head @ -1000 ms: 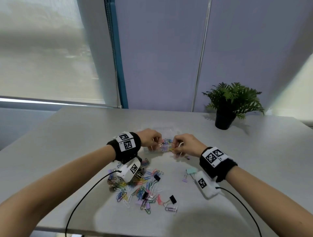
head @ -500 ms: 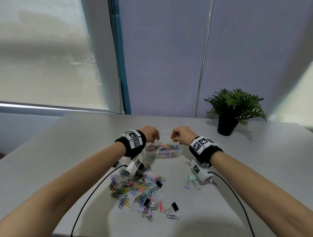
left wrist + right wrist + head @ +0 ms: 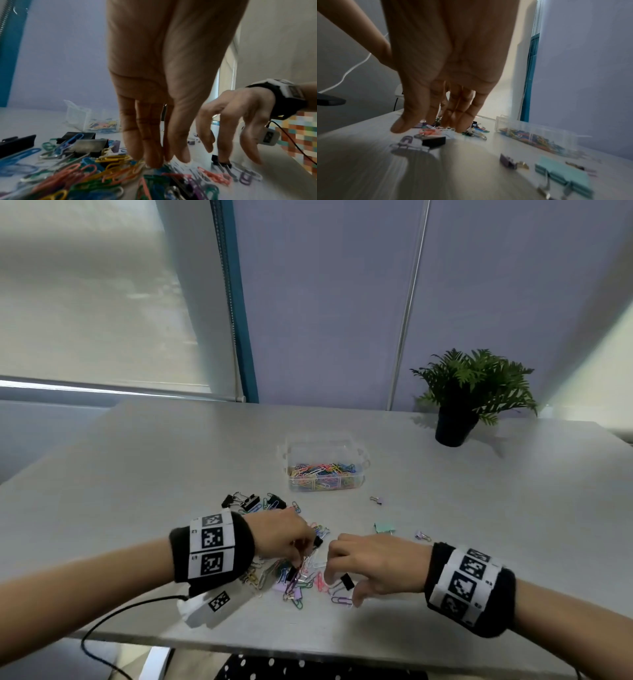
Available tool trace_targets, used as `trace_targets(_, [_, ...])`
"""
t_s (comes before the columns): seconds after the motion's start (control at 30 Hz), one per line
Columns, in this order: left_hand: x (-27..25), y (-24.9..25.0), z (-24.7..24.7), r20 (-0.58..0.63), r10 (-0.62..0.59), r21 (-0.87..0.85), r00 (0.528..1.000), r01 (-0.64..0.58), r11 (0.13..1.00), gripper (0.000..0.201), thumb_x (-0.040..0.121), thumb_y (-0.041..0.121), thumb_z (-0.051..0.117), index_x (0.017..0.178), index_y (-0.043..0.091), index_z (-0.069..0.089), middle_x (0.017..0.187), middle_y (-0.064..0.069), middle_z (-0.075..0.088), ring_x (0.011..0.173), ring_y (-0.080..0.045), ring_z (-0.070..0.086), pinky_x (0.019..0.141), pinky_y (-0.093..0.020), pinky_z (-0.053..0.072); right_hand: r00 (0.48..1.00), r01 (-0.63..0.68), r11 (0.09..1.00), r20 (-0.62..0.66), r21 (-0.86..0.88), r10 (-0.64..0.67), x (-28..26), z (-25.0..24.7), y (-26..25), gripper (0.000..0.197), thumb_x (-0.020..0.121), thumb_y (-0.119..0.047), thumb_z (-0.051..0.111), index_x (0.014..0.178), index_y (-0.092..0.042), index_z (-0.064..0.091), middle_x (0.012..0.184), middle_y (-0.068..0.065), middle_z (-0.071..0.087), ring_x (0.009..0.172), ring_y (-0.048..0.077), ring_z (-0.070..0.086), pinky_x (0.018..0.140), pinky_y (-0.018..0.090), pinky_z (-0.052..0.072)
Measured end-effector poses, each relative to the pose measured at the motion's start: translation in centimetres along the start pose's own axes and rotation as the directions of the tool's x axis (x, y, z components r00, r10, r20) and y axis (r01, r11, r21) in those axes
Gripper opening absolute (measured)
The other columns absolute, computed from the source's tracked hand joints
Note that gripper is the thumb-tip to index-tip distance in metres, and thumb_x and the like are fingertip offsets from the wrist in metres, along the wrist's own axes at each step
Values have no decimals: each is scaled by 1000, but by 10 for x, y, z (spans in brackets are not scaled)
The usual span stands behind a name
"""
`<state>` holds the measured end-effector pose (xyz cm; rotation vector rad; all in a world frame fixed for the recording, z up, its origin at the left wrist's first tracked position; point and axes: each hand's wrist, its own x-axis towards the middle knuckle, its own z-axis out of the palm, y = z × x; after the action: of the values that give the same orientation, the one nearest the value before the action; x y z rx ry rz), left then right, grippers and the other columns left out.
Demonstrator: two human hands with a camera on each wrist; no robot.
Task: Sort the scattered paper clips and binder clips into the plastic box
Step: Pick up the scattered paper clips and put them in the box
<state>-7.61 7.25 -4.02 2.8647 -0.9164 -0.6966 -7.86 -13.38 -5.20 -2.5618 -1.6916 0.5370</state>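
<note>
Plastic box (image 3: 325, 470) far of centre, part-filled with paper clips; near pile (image 3: 294, 573) and black binder clips (image 3: 253, 501) left; left hand (image 3: 284, 537) fingertips together on pile, right hand (image 3: 373, 563) spread above.

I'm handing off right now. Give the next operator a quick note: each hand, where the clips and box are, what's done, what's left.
Left hand: fingers down in the clip pile, fingertips gathered on paper clips; a firm hold is not clear.
Right hand: open, over a small black binder clip, holding nothing.
Plastic box: open, beyond the pile, holding many paper clips.
Left: the pile, black binder clips, a mint binder clip and small purple ones to the right.
</note>
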Motion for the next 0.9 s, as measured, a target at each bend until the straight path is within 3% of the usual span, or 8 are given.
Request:
trace_targets(0.1, [-3, 1, 8, -39, -51, 28, 998, 52, 998, 24, 85, 24, 62, 106, 12, 59, 105, -6, 63, 96, -17, 56, 82, -29, 43, 999, -37, 999, 1, -17, 37, 5, 12, 1, 44, 77, -34, 70, 111, -13, 53, 110, 5, 51, 104, 19, 40, 67, 40, 45])
trace_targets(0.2, [-5, -1, 6, -114, -66, -5, 991, 66, 998, 22, 85, 23, 62, 105, 13, 60, 105, -5, 63, 95, -16, 55, 80, -27, 41, 997, -74, 997, -37, 14, 74, 8, 15, 3, 31, 81, -34, 66, 100, -12, 54, 105, 4, 53, 101, 18, 41, 71, 42, 45])
trace_targets(0.37, [-7, -2, 5, -135, -48, -10, 990, 48, 999, 12, 87, 21, 60, 97, 15, 62, 101, -3, 63, 85, -8, 48, 77, -24, 40, 973, -194, 981, -130, -2, 193, 7, 11, 19, 12, 86, -22, 54, 95, -15, 58, 101, 2, 58, 99, 19, 50, 69, 32, 39])
trace_targets(0.47, [-6, 1, 7, -136, -14, -5, 991, 13, 1000, 14, 87, 21, 59, 101, 16, 61, 103, -4, 62, 89, -14, 53, 82, -33, 47, 954, -251, 967, -158, 38, 254, 8, 8, 27, 10, 86, -19, 53, 92, -15, 59, 100, 2, 60, 95, 20, 53, 72, 33, 41])
trace_targets(0.57, [-2, 13, 13, -98, 60, 30, 993, -57, 998, 25, 87, 20, 59, 112, 15, 58, 112, -6, 58, 98, -20, 56, 85, -36, 48, 925, -286, 939, -200, 188, 322, 8, 6, 36, 7, 85, -23, 59, 87, -17, 61, 93, -2, 61, 91, 16, 52, 79, 34, 44])
trace_targets(0.63, [2, 21, 18, -67, 74, 73, 995, -69, 995, 29, 86, 20, 61, 114, 16, 57, 115, -6, 55, 101, -21, 54, 79, -34, 46, 894, -280, 903, -255, 326, 369, 6, 3, 42, 7, 83, -23, 64, 84, -16, 64, 92, -3, 64, 89, 12, 53, 83, 31, 45])
trace_targets(0.77, [8, 27, 20, -100, 117, 196, 988, -95, 976, 21, 90, 22, 54, 109, 14, 57, 112, -9, 52, 107, -24, 47, 70, -34, 42, 804, -239, 744, -302, 624, 512, 4, -4, 45, 7, 79, -10, 67, 76, -15, 63, 89, 5, 73, 83, 15, 65, 82, 31, 52])
trace_targets(0.9, [13, 25, 19, -107, 122, 187, 987, -100, 977, 22, 90, 22, 54, 109, 13, 59, 110, -9, 54, 107, -22, 47, 71, -34, 43, 832, -181, 601, -205, 778, 516, 4, -2, 43, 6, 82, -4, 63, 78, -7, 60, 77, 17, 71, 67, 30, 63, 69, 38, 52])
